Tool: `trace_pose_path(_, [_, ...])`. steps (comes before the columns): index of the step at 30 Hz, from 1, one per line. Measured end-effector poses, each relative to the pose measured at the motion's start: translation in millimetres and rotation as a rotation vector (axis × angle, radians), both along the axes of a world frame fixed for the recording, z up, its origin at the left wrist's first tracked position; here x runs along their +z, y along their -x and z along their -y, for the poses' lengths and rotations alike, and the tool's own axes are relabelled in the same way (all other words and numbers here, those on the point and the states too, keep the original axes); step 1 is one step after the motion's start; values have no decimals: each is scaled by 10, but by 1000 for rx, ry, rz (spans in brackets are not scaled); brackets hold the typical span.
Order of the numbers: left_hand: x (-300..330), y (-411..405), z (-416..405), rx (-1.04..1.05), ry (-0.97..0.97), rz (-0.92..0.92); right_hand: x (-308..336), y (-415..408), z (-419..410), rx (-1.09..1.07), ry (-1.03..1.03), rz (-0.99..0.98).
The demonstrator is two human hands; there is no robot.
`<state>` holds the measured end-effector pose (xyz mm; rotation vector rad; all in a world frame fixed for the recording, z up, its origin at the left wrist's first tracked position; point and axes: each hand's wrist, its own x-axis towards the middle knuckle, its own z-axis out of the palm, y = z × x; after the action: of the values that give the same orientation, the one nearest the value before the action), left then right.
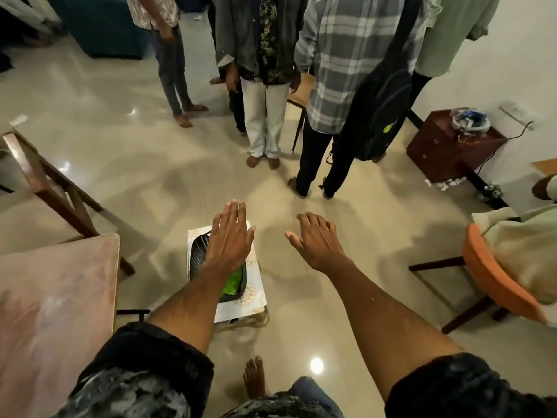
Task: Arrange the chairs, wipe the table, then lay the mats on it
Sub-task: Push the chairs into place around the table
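Observation:
My left hand is stretched forward, fingers straight, above a small stool. On the stool lies a stack of white patterned mats with a black ribbed mat and a green cloth on top. My right hand reaches out to the right of the stool over bare floor, fingers spread, holding nothing. The wooden table fills the lower left. An orange chair with a pale cloth draped on it stands at the right. Another wooden chair stands at the left.
Several people stand barefoot in a group ahead, one with a black backpack. A chair is partly hidden behind them. A dark red cabinet with cables stands by the right wall. A teal sofa is far back left.

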<state>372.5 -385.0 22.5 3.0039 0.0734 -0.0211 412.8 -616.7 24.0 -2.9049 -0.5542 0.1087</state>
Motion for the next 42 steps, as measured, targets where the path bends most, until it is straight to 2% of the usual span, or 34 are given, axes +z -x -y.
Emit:
trace_pose_path(12, [-326,-716,11,115,31,-84,-342,-927,-13,104,37,-88])
trace_pose_path(25, [-391,-2190,662,245,29,-119,-507,-2643,470,290,96,-91])
trace_pose_path(37, [-723,-2724,82,519,65,-179,-710,-3617,-382,546,114,-173])
trace_pose_path(42, [-727,-3172,-214,623,114,-146,-538,-4171,-795,646,150,-163])
